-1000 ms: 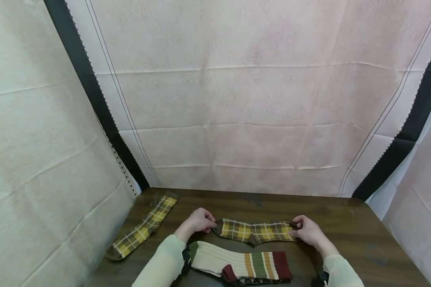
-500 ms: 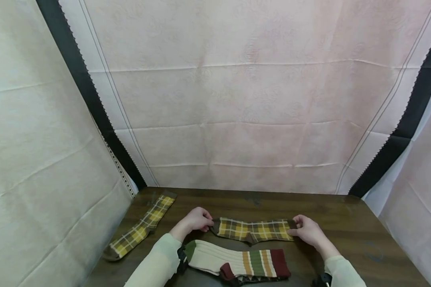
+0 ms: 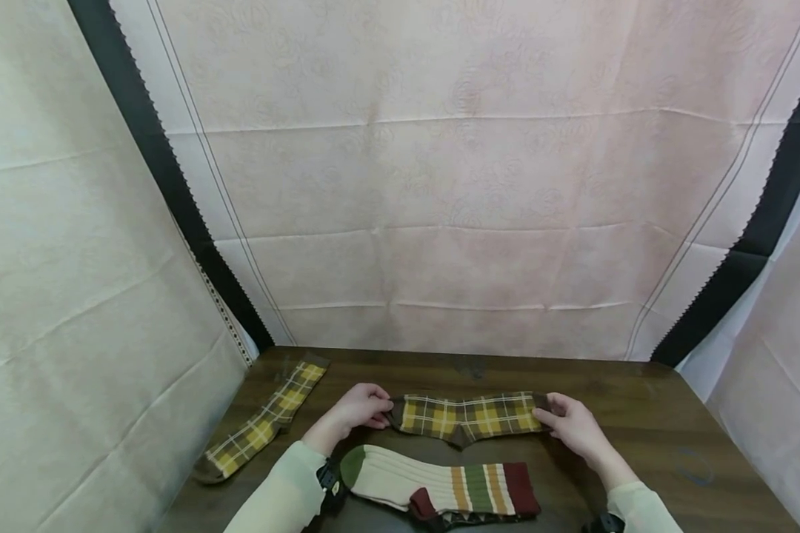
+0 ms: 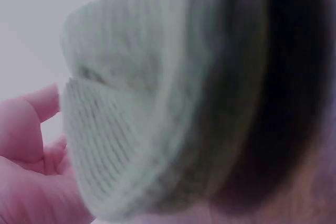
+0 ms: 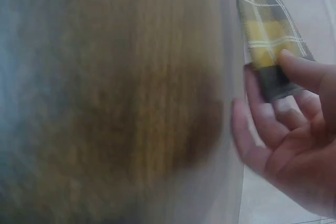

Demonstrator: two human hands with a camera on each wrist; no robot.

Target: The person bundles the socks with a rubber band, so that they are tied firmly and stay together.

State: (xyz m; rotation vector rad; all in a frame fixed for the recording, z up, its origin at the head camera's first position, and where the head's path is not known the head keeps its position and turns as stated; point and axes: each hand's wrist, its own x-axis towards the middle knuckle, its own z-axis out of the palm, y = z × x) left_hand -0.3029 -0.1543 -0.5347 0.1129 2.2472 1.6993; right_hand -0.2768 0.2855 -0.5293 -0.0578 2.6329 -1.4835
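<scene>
Stretched between both hands is a yellow and brown plaid sock (image 3: 467,416), heel pointing toward the body. My left hand (image 3: 363,407) pinches its dark toe end, while my right hand (image 3: 571,423) grips the dark cuff between thumb and fingers. The right wrist view shows the cuff of this plaid sock (image 5: 270,35) held under the thumb. In front of it lies a cream sock (image 3: 407,474) with a green toe, coloured stripes and a maroon cuff and heel. A green knit surface fills much of the left wrist view, hiding what the left fingers (image 4: 44,103) pinch.
Another plaid sock (image 3: 267,422) lies slanted at the table's left side. Under the cream sock, a dark patterned fabric (image 3: 480,521) peeks out. The brown wooden table (image 3: 627,459) is bounded by pale cloth walls (image 3: 467,185) at the back and sides.
Both hands keep hold of the plaid sock's ends and have moved it slightly away from the body, up in the head view. The other socks stay put.
</scene>
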